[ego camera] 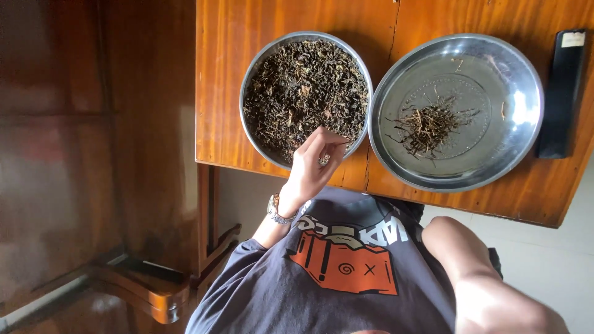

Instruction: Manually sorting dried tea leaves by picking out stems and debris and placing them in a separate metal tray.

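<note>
Over the dark, curly dried leaves (297,86), left hand (312,167) grip pinches closed.

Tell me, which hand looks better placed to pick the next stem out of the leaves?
Likely the left hand: its fingertips already pinch at the near rim of the bowl of dried leaves. The right forearm hangs low, off the table, its hand out of view.
</note>
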